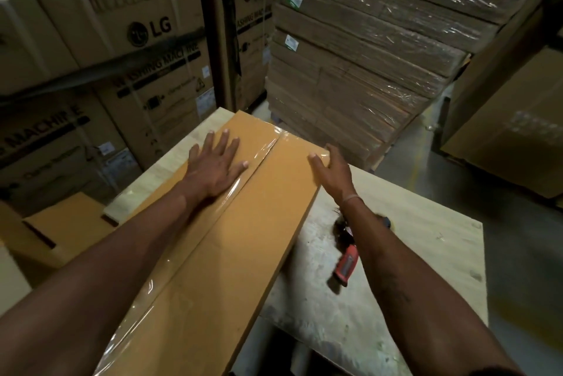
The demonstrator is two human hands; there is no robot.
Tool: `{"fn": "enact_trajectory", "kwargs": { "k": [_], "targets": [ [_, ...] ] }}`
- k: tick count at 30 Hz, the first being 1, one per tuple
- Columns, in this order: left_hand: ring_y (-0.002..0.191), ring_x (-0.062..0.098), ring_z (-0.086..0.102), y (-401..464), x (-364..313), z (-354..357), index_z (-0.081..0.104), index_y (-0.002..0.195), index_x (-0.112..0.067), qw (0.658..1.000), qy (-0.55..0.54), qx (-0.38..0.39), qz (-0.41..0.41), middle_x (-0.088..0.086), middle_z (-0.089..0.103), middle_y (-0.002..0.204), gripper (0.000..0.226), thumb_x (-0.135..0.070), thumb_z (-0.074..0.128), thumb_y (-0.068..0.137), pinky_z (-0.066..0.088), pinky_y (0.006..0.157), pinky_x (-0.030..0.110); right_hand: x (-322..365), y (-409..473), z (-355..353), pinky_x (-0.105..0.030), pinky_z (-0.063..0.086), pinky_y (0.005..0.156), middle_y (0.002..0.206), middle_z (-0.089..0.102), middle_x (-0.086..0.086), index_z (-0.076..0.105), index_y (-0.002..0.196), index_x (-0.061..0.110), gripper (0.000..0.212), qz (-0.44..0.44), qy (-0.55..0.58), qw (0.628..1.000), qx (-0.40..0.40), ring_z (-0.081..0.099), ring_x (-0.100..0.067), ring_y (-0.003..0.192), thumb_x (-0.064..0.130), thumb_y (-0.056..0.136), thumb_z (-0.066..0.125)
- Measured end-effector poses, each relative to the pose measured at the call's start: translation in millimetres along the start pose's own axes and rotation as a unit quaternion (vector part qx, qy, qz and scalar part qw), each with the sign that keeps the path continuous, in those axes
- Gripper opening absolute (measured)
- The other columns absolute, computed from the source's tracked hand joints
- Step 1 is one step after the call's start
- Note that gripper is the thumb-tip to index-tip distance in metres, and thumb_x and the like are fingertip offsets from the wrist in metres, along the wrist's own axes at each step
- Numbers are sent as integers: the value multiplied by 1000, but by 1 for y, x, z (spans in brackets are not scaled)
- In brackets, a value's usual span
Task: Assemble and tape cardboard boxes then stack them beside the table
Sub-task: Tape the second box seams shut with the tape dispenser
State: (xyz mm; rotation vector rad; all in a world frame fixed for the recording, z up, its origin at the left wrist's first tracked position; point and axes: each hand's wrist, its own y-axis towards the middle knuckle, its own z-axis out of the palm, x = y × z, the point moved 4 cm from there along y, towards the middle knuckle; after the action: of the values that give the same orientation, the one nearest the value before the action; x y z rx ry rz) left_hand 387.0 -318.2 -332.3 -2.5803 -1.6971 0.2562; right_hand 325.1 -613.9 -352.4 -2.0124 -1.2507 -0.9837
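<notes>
A long tan cardboard box (243, 241) lies on the pale wooden table (411, 269), its two top flaps closed and joined by a strip of clear tape (213, 223) along the centre seam. My left hand (214, 167) lies flat on the left flap with fingers spread, pressing beside the tape. My right hand (330, 167) is at the box's far right corner, thumb on the top face and fingers curved over the right edge.
A red-handled tape dispenser (345, 264) lies on the table right of the box, under my right forearm. An open-topped tan box (61, 226) stands low at the left. Large LG cartons (122, 25) and a shrink-wrapped pallet of flat cardboard (365, 71) stand behind the table.
</notes>
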Motion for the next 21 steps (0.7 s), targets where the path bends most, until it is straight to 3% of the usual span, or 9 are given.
{"fn": "enact_trajectory", "kwargs": {
  "k": [3,6,9,12,15,17,19,21],
  "targets": [
    [160,30,-11,2,1,3,-1,167,-31,1000,-5,-11,1,1,-13,174,82,-75,10,99,7,126,56,-28,1,17,-49,42,118,153,54,-2,27,160,29,115,97,162,982,32,53,-22,138,91,70,64],
    [160,30,-13,3,3,5,-3,166,-31,1000,-2,-13,5,1,-14,174,82,-75,10,99,4,127,56,-34,4,28,-50,28,126,167,35,3,15,164,37,128,124,249,957,86,36,-20,152,93,63,69],
    [160,29,-13,3,2,4,-3,166,-31,1000,-7,-6,4,1,-15,174,81,-74,13,100,3,127,55,-24,-5,27,-50,2,130,174,6,7,5,167,35,118,150,221,957,113,2,-21,161,92,77,57],
    [160,29,-13,2,4,-2,-2,167,-30,999,-28,13,9,1,-14,174,81,-72,20,101,3,127,55,-10,-21,21,-51,1,128,175,2,-10,5,168,26,141,230,203,950,52,-3,-28,161,108,59,43],
    [160,28,-10,0,12,-11,2,167,-28,996,-69,34,44,2,-11,174,82,-68,32,102,10,126,55,11,-65,25,-54,10,129,175,-9,-10,-14,165,24,113,211,180,960,-25,-1,-34,161,76,92,54],
    [160,24,-7,-5,28,-18,2,167,-28,989,-126,49,67,2,-11,174,84,-62,43,102,12,128,54,25,-114,38,-45,10,128,175,-13,-3,-15,165,31,103,144,138,980,-18,-3,-26,161,56,100,61],
    [160,21,-2,-16,49,-20,0,167,-29,978,-188,64,66,1,-12,174,89,-59,51,101,11,130,47,38,-161,60,-31,14,120,174,-18,1,-13,165,35,94,100,88,991,4,-1,-20,161,47,104,58],
    [160,21,5,-30,69,-19,-3,167,-30,971,-220,79,56,0,-11,174,92,-59,54,100,13,128,39,43,-183,76,-27,22,114,174,-19,-2,-13,165,32,89,98,34,995,-14,10,-24,160,43,107,53]
  ]
}}
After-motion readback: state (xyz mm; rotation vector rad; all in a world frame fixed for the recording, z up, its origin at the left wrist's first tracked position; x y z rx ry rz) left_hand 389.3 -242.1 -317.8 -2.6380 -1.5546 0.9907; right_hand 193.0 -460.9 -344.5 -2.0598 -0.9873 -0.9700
